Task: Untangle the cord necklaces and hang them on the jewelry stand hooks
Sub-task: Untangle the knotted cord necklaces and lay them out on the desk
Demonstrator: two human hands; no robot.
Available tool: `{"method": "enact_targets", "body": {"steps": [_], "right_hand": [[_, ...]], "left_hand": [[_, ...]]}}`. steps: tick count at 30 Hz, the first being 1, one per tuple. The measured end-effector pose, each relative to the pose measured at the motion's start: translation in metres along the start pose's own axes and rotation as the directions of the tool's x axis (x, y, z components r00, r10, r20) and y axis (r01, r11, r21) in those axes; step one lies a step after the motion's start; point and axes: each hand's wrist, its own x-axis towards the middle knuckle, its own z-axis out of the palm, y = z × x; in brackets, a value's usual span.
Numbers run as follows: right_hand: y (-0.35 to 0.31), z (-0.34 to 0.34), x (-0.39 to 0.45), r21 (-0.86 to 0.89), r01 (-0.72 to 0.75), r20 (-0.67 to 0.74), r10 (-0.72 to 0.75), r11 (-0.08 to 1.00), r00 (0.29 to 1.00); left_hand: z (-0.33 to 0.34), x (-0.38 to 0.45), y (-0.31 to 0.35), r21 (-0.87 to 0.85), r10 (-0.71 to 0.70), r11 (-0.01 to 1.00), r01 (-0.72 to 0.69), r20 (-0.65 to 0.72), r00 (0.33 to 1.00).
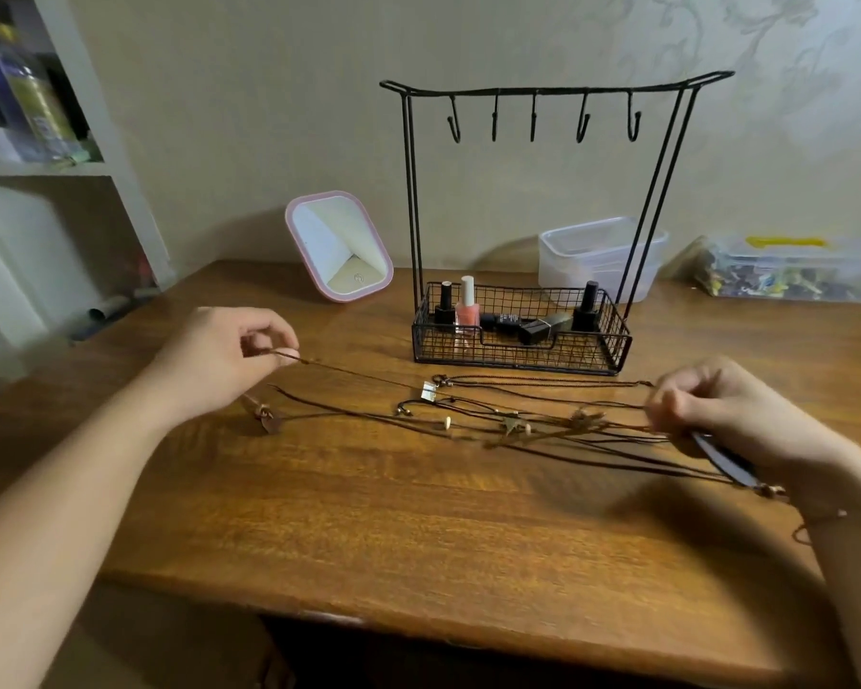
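Head view, one entry: cord necklaces (508,420), several, brown, lying in a tangle on the wooden surface (418,514) and stretching left to right between the two hands. Their long axis is running roughly parallel to the near edge of the surface, and in front of the jewelry stand (533,231).

Left hand (229,360): hovering over the left part of the surface, thumb and forefinger pinching the end of a single cord. That cord is running taut and slightly downward to the right, toward a small square pendant (428,391) near the middle of the bundle.

Right hand (717,415): sitting at the right end, fingers curled round a gathered bunch of cords. A dark oval pendant (721,460) is showing just below its fingers. How many cords it is gripping cannot be told.

Knot zone: strands are crossing most densely right of centre, around small beads and charms, nearer the right hand than the left.

Jewelry stand: black wire, standing behind the cords, well apart from both hands. Five hooks (533,121) are hanging along the top bar, all bare. Nail polish bottles (467,305) are sitting in its base basket.

Judgement: no necklace is hanging yet. The single pinched cord is pointing away from the bundle to the left, so drawing it free likely calls for a leftward pull while the right hand anchors the rest. The stand lies beyond and between the hands, slightly nearer the right.
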Motion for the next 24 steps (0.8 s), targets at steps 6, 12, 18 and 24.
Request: {"method": "enact_targets", "body": {"steps": [6, 12, 18, 24], "right_hand": [[-0.001, -0.019, -0.013, 0.256, -0.067, 0.114, 0.039, 0.964, 0.993], [-0.007, -0.001, -0.008, -0.001, -0.112, 0.142, 0.111, 0.994, 0.984], [-0.002, 0.016, -0.005, 0.015, -0.082, 0.115, 0.08, 0.997, 0.99], [-0.005, 0.03, 0.004, 0.163, 0.053, 0.048, -0.061, 0.985, 0.997]], "left_hand": [[-0.013, 0.005, -0.039, -0.567, -0.304, 0.765, 0.305, 0.098, 0.947], [-0.007, 0.0, -0.044, -0.816, -0.248, 0.353, 0.457, 0.39, 0.887], [-0.01, -0.003, -0.012, 0.087, -0.13, 0.992, 0.097, 0.671, 0.73], [0.0, -0.021, 0.07, 0.212, 0.067, 0.914, -0.346, 0.762, 0.644]]}}
